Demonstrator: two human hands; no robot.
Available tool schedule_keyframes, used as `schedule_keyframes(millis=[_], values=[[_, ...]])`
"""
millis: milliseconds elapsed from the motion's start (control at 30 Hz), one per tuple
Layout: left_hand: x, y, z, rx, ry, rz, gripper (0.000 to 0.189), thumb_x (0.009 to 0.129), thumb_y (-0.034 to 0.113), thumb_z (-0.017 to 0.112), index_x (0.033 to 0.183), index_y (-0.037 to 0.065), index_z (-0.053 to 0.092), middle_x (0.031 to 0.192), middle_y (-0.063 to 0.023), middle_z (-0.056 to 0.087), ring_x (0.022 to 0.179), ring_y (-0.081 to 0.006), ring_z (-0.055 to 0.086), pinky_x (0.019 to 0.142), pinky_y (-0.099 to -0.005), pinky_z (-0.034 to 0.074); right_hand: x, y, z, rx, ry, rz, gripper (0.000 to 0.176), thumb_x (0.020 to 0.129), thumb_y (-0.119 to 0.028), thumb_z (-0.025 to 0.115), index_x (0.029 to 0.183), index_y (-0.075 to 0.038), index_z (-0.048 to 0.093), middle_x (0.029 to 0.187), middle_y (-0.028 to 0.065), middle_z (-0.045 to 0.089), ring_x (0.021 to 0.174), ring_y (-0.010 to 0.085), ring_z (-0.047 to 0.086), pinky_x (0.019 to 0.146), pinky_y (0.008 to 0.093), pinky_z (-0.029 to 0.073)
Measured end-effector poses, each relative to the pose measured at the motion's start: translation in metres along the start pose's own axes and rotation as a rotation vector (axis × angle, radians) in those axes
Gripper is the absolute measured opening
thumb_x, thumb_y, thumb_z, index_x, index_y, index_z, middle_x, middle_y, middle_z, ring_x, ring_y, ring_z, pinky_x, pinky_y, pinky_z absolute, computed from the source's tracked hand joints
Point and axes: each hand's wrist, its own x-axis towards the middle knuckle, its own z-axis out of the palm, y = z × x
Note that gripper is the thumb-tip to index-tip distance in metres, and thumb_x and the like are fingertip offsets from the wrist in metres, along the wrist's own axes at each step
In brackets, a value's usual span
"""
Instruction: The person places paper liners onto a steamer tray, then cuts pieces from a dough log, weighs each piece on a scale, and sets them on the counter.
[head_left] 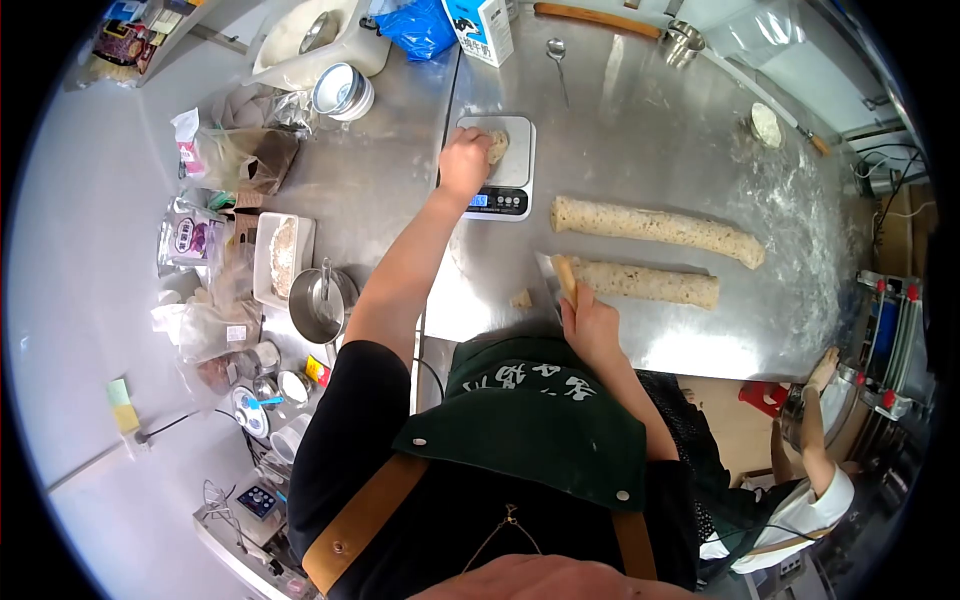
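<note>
The table (620,130) is smooth, glossy metal, the rolls (650,226) rough and matt, the blue bag (415,30) shiny plastic, the apron (530,440) cloth.

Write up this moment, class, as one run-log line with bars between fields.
left hand: touching dough piece at scale | right hand: holding wooden-handled scraper | two dough logs: lying on metal table

This is a bakery-style kitchen: a steel counter (400,170) carries a digital scale (517,168), with two dough logs (655,228) and a floury dusting (800,225) to the scale's right, ingredient bags (215,330) and a saucepan (312,315) to its left, and a milk carton (482,32) beyond it.
</note>
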Motion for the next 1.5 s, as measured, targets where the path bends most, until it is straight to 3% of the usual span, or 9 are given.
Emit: schedule_keyframes(millis=[133, 300, 533, 900, 1000, 1233, 1300, 1433, 1500], values=[[-0.004, -0.003, -0.005, 0.007, -0.044, 0.044, 0.023, 0.071, -0.002, 0.06, 0.089, 0.008, 0.071, 0.088, -0.0076, 0.068, 0.088, -0.0272, 0.06, 0.073, -0.0369, 0.051, 0.001, -0.003, -0.004, 0.021, -0.008, -0.029, 0.033, 0.084, -0.018, 0.062, 0.108, 0.0, 0.048, 0.06, 0.0136, 0.059, 0.049, 0.0318, 0.059, 0.044, 0.0406, 0.047], [-0.013, -0.003, -0.026, -0.158, 0.057, -0.195, 0.021, 0.077, -0.002, 0.059, 0.094, 0.006, 0.07, 0.092, -0.0126, 0.068, 0.084, -0.0308, 0.061, 0.073, -0.0373, 0.051, 0.0, -0.004, -0.007, 0.052, -0.03, -0.055, 0.034, 0.083, -0.018, 0.063, 0.109, 0.0, 0.049, 0.063, 0.0141, 0.06, 0.051, 0.0314, 0.059, 0.046, 0.04, 0.048], [-0.033, -0.015, -0.038, -0.169, 0.132, -0.228, 0.016, 0.081, 0.002, 0.06, 0.093, 0.004, 0.071, 0.089, -0.0147, 0.068, 0.08, -0.0311, 0.062, 0.072, -0.0373, 0.05, -0.002, -0.004, -0.011, 0.025, -0.054, -0.063, 0.034, 0.083, -0.018, 0.063, 0.108, 0.0, 0.049, 0.063, 0.0135, 0.06, 0.052, 0.0309, 0.06, 0.047, 0.0401, 0.048], [-0.048, -0.017, -0.025, -0.232, 0.135, -0.274, 0.012, 0.08, 0.004, 0.061, 0.09, 0.004, 0.069, 0.085, -0.0143, 0.066, 0.078, -0.0312, 0.062, 0.072, -0.0386, 0.05, -0.008, 0.005, -0.001, -0.148, -0.221, 0.008, 0.016, 0.086, -0.019, 0.054, 0.087, -0.006, 0.047, 0.064, 0.0102, 0.061, 0.055, 0.0293, 0.062, 0.048, 0.0412, 0.049], [-0.05, -0.016, -0.025, -0.206, 0.102, -0.249, 0.013, 0.083, 0.006, 0.062, 0.094, 0.003, 0.07, 0.088, -0.016, 0.067, 0.074, -0.0254, 0.065, 0.069, -0.0322, 0.053, -0.011, 0.009, 0.005, -0.187, -0.243, 0.012, 0.01, 0.085, -0.015, 0.051, 0.087, -0.006, 0.047, 0.065, 0.0098, 0.061, 0.055, 0.0292, 0.063, 0.048, 0.0419, 0.049], [-0.066, -0.028, -0.018, -0.282, 0.004, -0.321, 0.018, 0.087, 0.006, 0.058, 0.103, 0.001, 0.065, 0.093, -0.0159, 0.067, 0.083, -0.0246, 0.065, 0.075, -0.0322, 0.052, -0.009, 0.006, -0.001, -0.119, -0.333, 0.086, 0.014, 0.083, -0.012, 0.05, 0.094, -0.004, 0.048, 0.071, 0.012, 0.065, 0.062, 0.0286, 0.066, 0.05, 0.0423, 0.051], [-0.058, -0.027, -0.007, -0.37, -0.099, -0.457, 0.021, 0.088, 0.006, 0.058, 0.106, 0.0, 0.065, 0.097, -0.0147, 0.068, 0.088, -0.0234, 0.065, 0.078, -0.0317, 0.052, -0.006, 0.008, 0.003, -0.157, -0.351, 0.114, 0.015, 0.083, -0.013, 0.05, 0.094, -0.003, 0.049, 0.071, 0.0115, 0.065, 0.063, 0.0279, 0.067, 0.049, 0.0431, 0.05], [-0.035, 0.024, 0.039, -0.456, -0.082, -0.248, 0.021, 0.088, 0.008, 0.058, 0.106, -0.002, 0.065, 0.099, -0.0144, 0.068, 0.087, -0.0236, 0.066, 0.077, -0.0316, 0.052, -0.046, 0.033, -0.037, -0.154, -0.243, 0.214, 0.014, 0.082, -0.015, 0.052, 0.092, -0.004, 0.051, 0.065, 0.0097, 0.064, 0.062, 0.0262, 0.067, 0.047, 0.0441, 0.049], [-0.031, 0.05, 0.048, -0.431, -0.079, -0.171, 0.024, 0.088, 0.013, 0.06, 0.103, -0.004, 0.065, 0.095, -0.017, 0.068, 0.083, -0.0259, 0.066, 0.074, -0.0334, 0.053, -0.067, 0.043, -0.07, -0.03, -0.203, 0.297, 0.016, 0.08, -0.012, 0.052, 0.094, -0.003, 0.05, 0.068, 0.0143, 0.063, 0.062, 0.0339, 0.064, 0.052, 0.0466, 0.049]])
